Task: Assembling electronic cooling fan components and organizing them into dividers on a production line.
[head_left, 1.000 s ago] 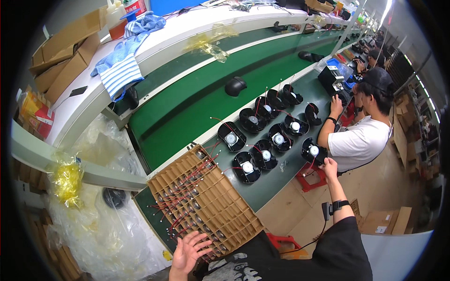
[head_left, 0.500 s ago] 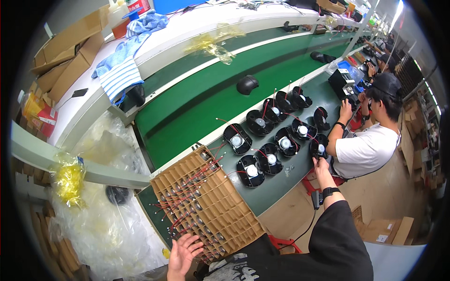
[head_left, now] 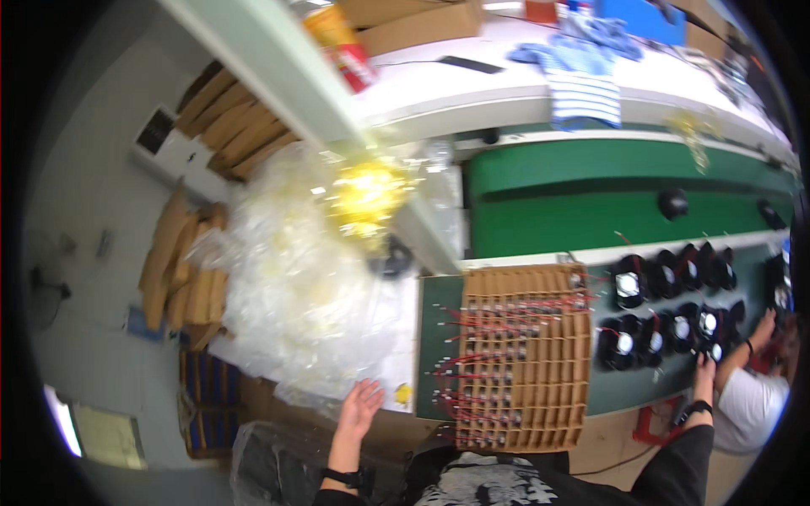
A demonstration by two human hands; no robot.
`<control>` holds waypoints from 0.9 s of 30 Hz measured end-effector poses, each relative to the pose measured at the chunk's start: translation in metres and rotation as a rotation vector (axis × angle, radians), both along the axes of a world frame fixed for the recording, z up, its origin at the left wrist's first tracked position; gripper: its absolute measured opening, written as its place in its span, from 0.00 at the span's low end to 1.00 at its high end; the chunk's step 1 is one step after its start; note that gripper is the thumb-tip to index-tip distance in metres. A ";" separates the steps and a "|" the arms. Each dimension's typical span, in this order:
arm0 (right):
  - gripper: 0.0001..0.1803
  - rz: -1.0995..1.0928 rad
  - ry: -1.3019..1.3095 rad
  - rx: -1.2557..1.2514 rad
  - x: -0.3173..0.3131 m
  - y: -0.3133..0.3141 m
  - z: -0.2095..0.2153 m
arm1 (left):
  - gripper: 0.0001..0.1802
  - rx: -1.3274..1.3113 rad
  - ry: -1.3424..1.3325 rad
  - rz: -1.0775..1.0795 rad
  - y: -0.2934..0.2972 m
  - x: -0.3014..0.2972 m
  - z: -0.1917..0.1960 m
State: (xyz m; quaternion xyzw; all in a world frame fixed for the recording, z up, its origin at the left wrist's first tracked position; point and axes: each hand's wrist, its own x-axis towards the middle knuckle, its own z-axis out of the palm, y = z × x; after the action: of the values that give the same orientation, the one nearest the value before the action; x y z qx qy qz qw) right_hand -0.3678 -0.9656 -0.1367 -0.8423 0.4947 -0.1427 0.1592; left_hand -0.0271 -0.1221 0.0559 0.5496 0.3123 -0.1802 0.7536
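Observation:
My left hand (head_left: 361, 407) is open with spread fingers, holding nothing, beside the heap of clear plastic bags (head_left: 312, 312). At the right, my right hand (head_left: 705, 371) grips the near rim of a black rounded shell with a speaker in it (head_left: 713, 349). Other black shells (head_left: 624, 342) with pale round speakers and red wires stand in two rows on the dark green bench (head_left: 612, 396). Between my hands lies a cardboard divider tray (head_left: 553, 371); small round parts with red wires (head_left: 485, 371) fill its left cells.
Behind the bench runs a green conveyor belt (head_left: 557, 219) carrying a black shell (head_left: 672, 204). A pale post (head_left: 278, 76) with a yellow plastic bundle (head_left: 369, 198) rises at the left. A co-worker's arm (head_left: 742, 358) is close to my right hand. A striped cloth (head_left: 584, 93) hangs from the shelf.
My view has swung left, so the tray and shells appear farther right. My left hand has moved left, from beside the tray to the plastic bags. My right hand stays at the shell.

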 end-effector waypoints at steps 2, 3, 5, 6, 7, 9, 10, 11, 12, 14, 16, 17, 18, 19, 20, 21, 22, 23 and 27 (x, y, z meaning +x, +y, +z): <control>0.19 0.001 -0.034 -0.006 -0.011 -0.038 -0.025 | 0.23 -0.046 0.039 -0.001 0.019 0.000 -0.010; 0.18 0.029 -0.062 0.013 -0.002 -0.053 -0.032 | 0.23 -0.065 0.026 0.045 0.034 -0.004 -0.014; 0.17 0.042 -0.088 0.026 0.001 -0.049 -0.047 | 0.20 -0.049 0.015 0.094 0.037 -0.005 -0.015; 0.17 0.049 -0.083 0.056 0.009 -0.042 -0.053 | 0.20 -0.044 0.000 0.120 0.043 -0.005 -0.013; 0.16 0.055 -0.075 0.082 0.014 -0.036 -0.055 | 0.18 0.058 -0.068 0.138 0.048 -0.001 -0.014; 0.15 0.072 -0.044 0.158 0.025 -0.016 -0.065 | 0.17 0.189 -0.133 0.185 0.056 0.006 -0.011; 0.17 0.148 -0.085 0.186 0.013 -0.006 -0.065 | 0.14 0.415 -0.202 0.154 0.055 0.013 -0.011; 0.19 0.222 -0.126 0.217 0.005 0.005 -0.070 | 0.12 0.645 -0.267 0.120 0.055 0.019 -0.011; 0.19 0.304 -0.092 0.117 -0.016 -0.053 -0.026 | 0.12 0.550 -0.221 0.203 0.096 0.011 -0.051; 0.18 0.176 -0.226 0.313 0.018 -0.044 -0.043 | 0.14 0.541 -0.167 0.154 0.127 0.013 -0.087; 0.18 0.008 -0.351 0.485 0.028 -0.029 -0.047 | 0.14 0.424 -0.205 0.136 0.123 0.029 -0.094; 0.18 -0.082 -0.435 0.557 0.026 -0.021 -0.041 | 0.14 0.293 -0.263 0.107 0.114 0.041 -0.095; 0.18 -0.158 -0.498 0.631 0.033 -0.013 -0.034 | 0.14 0.280 -0.261 0.117 0.115 0.048 -0.105; 0.18 -0.234 -0.560 0.697 0.040 -0.003 -0.024 | 0.15 0.224 -0.291 0.041 0.116 0.057 -0.118; 0.19 -0.327 -0.622 0.770 0.040 0.018 -0.016 | 0.15 0.177 -0.317 -0.050 0.113 0.069 -0.131; 0.20 -0.428 -0.688 0.852 0.041 0.050 -0.013 | 0.15 0.178 -0.314 -0.062 0.109 0.083 -0.139; 0.21 -0.535 -0.756 0.926 0.040 0.087 -0.008 | 0.16 -0.180 -0.228 0.192 0.103 0.099 -0.147; 0.21 -0.627 -0.825 0.991 0.043 0.123 -0.002 | 0.17 -0.548 -0.126 0.455 0.099 0.113 -0.153; 0.11 0.350 -0.429 0.706 0.185 0.316 0.129 | 0.18 -1.048 -0.123 0.700 0.099 0.144 -0.145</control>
State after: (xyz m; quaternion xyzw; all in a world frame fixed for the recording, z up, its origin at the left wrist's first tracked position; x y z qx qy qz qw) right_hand -0.1830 -0.6497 -0.0080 -0.7587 0.3188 -0.1073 0.5578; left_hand 0.1167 -0.0236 -0.0893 -0.0178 0.2998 -0.0200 0.9536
